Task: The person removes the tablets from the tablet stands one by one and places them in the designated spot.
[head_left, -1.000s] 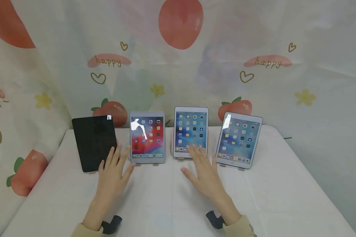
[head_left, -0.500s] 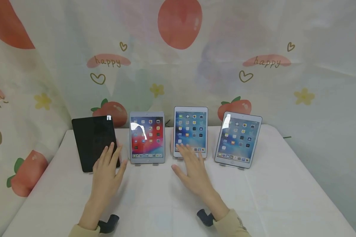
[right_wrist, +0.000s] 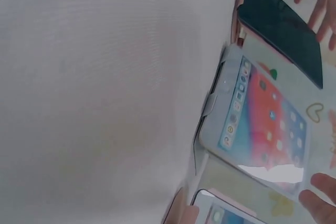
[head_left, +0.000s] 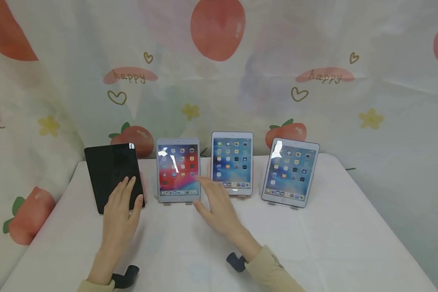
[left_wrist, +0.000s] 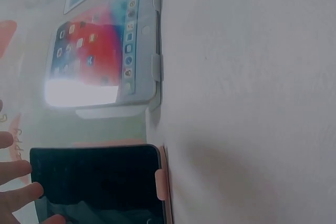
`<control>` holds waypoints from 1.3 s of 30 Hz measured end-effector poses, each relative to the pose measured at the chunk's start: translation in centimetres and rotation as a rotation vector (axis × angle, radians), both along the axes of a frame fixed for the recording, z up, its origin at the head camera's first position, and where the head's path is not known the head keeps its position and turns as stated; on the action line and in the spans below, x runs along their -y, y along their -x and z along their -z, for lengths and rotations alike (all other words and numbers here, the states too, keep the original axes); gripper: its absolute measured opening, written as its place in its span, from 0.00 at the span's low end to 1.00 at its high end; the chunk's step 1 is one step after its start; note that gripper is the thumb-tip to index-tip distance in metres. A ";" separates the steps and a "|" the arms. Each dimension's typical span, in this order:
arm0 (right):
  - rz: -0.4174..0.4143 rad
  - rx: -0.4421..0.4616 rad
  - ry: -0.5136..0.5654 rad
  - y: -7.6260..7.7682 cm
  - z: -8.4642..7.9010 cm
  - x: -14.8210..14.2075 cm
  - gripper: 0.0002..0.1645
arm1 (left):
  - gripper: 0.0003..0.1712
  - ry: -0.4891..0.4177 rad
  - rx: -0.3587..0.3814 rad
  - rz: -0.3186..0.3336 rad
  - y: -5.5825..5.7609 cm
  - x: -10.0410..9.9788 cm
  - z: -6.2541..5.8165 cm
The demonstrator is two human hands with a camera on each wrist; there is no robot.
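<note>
In the head view, a black tablet with a dark screen leans on a stand at the left. My left hand is in front of its lower right part, fingers extended and holding nothing. Right of it stands a white tablet with a red and blue screen. My right hand reaches toward that tablet's lower right edge, fingers extended and partly covering a white tablet with a blue screen. In the left wrist view, my left fingers overlap the black tablet's top edge. Whether either hand touches a screen, I cannot tell.
Another white tablet with a blue screen leans at the right end of the row. All stand on a white-covered table, before a fruit-patterned cloth. Dark curved pieces sit at both wrists.
Both hands have moved left. The right hand has passed from the third tablet toward the second; the left hand has come further in front of the black tablet. The head view has shifted slightly.
</note>
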State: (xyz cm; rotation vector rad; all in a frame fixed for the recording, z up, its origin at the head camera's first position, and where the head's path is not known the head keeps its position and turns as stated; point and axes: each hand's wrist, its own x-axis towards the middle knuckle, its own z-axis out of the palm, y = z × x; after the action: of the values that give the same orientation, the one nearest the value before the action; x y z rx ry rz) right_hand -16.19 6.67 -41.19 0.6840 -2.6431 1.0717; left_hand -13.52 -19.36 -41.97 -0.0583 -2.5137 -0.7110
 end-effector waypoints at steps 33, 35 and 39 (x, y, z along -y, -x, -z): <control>-0.181 0.050 -0.053 4.0 -1.7 7.3 0.38 | 0.24 -0.171 -0.224 -0.062 3.0 5.2 -0.1; -0.180 0.067 -0.046 4.3 -1.9 7.8 0.39 | 0.23 -0.180 -0.253 -0.067 3.2 5.5 -0.2; -0.184 0.109 -0.012 4.9 -2.1 9.0 0.40 | 0.21 -0.198 -0.302 -0.103 3.5 6.1 -0.5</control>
State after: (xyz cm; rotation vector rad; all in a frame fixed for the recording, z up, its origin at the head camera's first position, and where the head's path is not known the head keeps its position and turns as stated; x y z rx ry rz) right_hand -21.10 -2.30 -39.09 0.9116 -2.7224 1.1728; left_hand -17.06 -25.44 -41.52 0.0316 -2.1341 -0.8376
